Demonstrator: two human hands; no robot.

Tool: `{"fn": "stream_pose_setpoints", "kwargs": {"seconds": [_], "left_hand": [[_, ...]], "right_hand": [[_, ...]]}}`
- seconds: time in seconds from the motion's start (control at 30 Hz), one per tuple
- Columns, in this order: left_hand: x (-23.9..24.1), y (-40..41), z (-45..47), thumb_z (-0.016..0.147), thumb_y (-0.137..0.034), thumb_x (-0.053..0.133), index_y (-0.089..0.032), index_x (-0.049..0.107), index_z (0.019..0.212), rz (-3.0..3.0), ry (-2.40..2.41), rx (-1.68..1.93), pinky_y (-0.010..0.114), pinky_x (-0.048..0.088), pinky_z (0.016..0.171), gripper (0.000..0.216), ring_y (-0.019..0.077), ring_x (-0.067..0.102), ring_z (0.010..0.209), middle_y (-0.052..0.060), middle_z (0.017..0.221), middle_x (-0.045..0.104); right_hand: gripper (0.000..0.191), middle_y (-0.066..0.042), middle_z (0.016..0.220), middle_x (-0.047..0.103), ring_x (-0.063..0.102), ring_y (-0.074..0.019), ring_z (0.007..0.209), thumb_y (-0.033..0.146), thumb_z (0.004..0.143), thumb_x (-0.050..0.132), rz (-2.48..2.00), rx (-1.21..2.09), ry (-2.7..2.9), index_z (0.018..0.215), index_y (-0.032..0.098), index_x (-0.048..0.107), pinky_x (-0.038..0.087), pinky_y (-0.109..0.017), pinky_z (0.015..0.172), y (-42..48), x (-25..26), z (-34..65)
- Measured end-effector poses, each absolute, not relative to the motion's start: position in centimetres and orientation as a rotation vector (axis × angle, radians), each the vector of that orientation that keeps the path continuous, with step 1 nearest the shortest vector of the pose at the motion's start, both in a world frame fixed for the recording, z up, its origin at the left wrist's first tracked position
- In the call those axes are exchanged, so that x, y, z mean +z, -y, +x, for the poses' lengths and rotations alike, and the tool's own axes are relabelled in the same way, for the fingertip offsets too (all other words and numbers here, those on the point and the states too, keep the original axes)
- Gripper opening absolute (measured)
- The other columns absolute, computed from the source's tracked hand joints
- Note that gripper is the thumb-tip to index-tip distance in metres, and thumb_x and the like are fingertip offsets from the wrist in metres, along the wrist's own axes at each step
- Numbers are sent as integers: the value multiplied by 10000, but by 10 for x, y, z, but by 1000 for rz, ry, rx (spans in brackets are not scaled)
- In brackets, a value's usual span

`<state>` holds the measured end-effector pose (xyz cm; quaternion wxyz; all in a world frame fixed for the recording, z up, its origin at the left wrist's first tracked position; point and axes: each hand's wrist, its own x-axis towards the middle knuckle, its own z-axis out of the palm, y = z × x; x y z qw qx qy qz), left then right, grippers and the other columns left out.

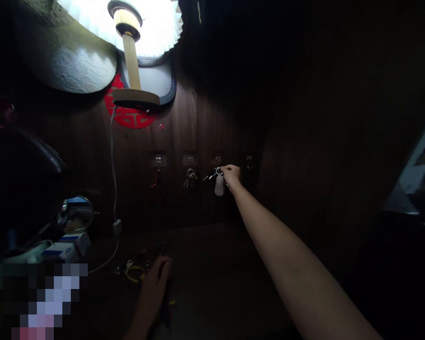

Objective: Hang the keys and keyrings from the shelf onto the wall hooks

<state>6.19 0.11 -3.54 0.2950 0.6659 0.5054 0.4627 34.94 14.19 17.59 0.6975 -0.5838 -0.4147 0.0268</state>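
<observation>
My right hand (pixel 232 174) reaches out to the dark wood panel and is closed in a pinch on a bunch of keys (pixel 210 175) at the third hook (pixel 218 158). A pale rounded key fob (pixel 219 185) hangs from that bunch. Low on the dark surface, my left hand (pixel 156 278) is half in shadow with its fingers curled; what they hold, if anything, is hidden. Beside it lie a yellow ring-shaped item (pixel 135 273) and several small dark things. Another bunch of keys (pixel 190 178) hangs from the second hook, and a reddish cord (pixel 157 179) from the first.
A lit lamp with a pleated shade (pixel 156 33) is at the upper left, its white cord (pixel 114 165) running down the panel. Caps (pixel 81 71) and a red paper cutout (pixel 136 120) hang behind it. A round mirror (pixel 76 215) and small boxes (pixel 62 251) stand at left.
</observation>
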Motion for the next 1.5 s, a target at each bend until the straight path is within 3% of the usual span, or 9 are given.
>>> {"fn": "stream_pose_setpoints", "kwargs": {"seconds": [0.13, 0.3, 0.5, 0.6, 0.73, 0.93, 1.07, 1.23, 1.5], "left_hand": [[-36, 0, 62, 818, -485, 429, -236, 605, 852, 1794, -1336, 1247, 268, 452, 646, 307, 170, 594, 658, -24, 693, 639], [-36, 0, 61, 824, -467, 423, -236, 605, 836, 1815, -1331, 1253, 258, 452, 635, 294, 174, 605, 682, -20, 706, 652], [-36, 0, 62, 837, -423, 409, -235, 606, 846, 1850, -1322, 1275, 281, 464, 708, 272, 186, 624, 765, 3, 800, 678], [-37, -1, 62, 842, -407, 406, -233, 604, 837, 1876, -1301, 1300, 278, 466, 705, 263, 184, 627, 768, 9, 798, 680], [-38, 0, 61, 845, -387, 395, -235, 595, 837, 1892, -1313, 1291, 280, 466, 704, 251, 181, 630, 746, 4, 776, 677], [-31, 6, 63, 845, -417, 394, -234, 589, 831, 1861, -1331, 1313, 271, 447, 700, 268, 176, 621, 752, -3, 772, 662], [-27, 10, 64, 833, -448, 397, -225, 597, 844, 1803, -1369, 1330, 263, 432, 621, 301, 166, 590, 630, -25, 641, 608], [-24, 13, 62, 829, -464, 403, -215, 603, 874, 1726, -1392, 1438, 260, 436, 627, 323, 161, 593, 632, -21, 651, 610], [-23, 4, 49, 784, -505, 455, -199, 601, 860, 1303, -1482, 1799, 262, 460, 616, 347, 152, 587, 636, -16, 656, 596]], "right_hand": [[135, -23, 657, 675, 618, -183, 681, 197, 663, 544, -1325, 14, 966, 615, 186, 670, 459, -276, 650, -139, 168, 347], [333, -90, 994, 673, 610, -211, 930, 173, 686, 501, -1293, -51, 1036, 959, 181, 693, 450, -334, 860, -125, 148, 339], [589, -112, 1179, 597, 564, -223, 1059, 224, 712, 505, -1202, -70, 1077, 1298, 180, 474, 422, -380, 943, -103, 116, 325], [673, -106, 1258, 552, 540, -221, 1105, 237, 722, 502, -1168, -17, 1091, 1377, 201, 354, 434, -389, 938, -92, 101, 318], [571, -109, 1314, 496, 503, -237, 1150, 266, 729, 480, -1148, 79, 1176, 1297, 205, 466, 504, -377, 836, -77, 76, 312], [430, -87, 1241, 551, 497, -244, 1171, 265, 725, 466, -1226, 206, 1300, 1132, 229, 599, 485, -414, 880, -53, 25, 306], [390, -99, 1170, 584, 543, -256, 1109, 252, 723, 473, -1266, 292, 1329, 1089, 230, 606, 488, -431, 885, -34, -12, 290], [392, -86, 1135, 590, 555, -239, 1093, 205, 720, 471, -1313, 338, 1425, 1093, 234, 589, 444, -422, 957, -17, -47, 269], [345, -77, 1052, 619, 588, -225, 1020, 140, 727, 466, -1415, 332, 1535, 1025, 222, 619, 455, -394, 932, -13, -49, 265]]}}
